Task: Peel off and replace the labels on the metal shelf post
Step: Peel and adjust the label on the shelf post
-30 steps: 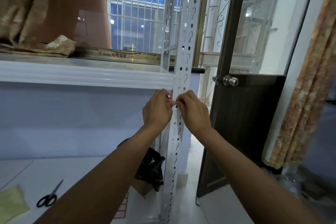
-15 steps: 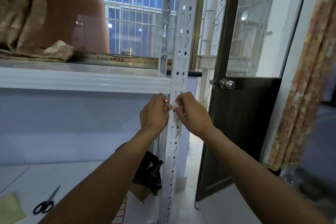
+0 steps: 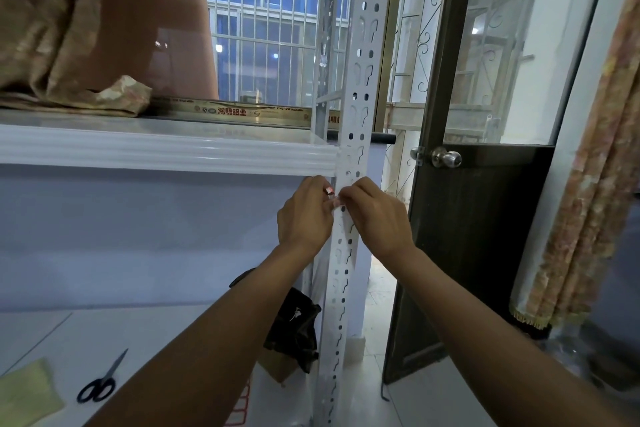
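- The metal shelf post (image 3: 360,87) stands upright near the middle of the view, a pale grey-white angle strip running from the top edge down to the floor.
- Its face is punched with two columns of holes: small round and oval ones alternating with longer keyhole-shaped slots, repeated all the way down.
- A white ribbed shelf edge (image 3: 166,152) meets the post from the left, just above the hands.
- Both hands are raised to the post just below that shelf edge, their fingertips meeting at its left edge.
- The left hand (image 3: 304,215) is curled, thumb and fingers pinched together against the post; a small reddish-and-white scrap (image 3: 329,190) shows at its fingertips, too small to say whether it is a label.
- The right hand (image 3: 375,215) is likewise curled, its fingertips pinching at the same spot on the post; what they grip is hidden by the fingers.
- A second perforated upright (image 3: 325,45) stands behind the first, to its left.
- On the white lower surface at bottom left lie black-handled scissors (image 3: 100,381) and, well apart from them, a yellow-green sheet (image 3: 27,392).
- A dark bag (image 3: 294,326) sits beside the foot of the post, behind the left forearm.
- To the right of the post are a dark door with a round metal knob (image 3: 446,158) and a patterned curtain (image 3: 588,184).
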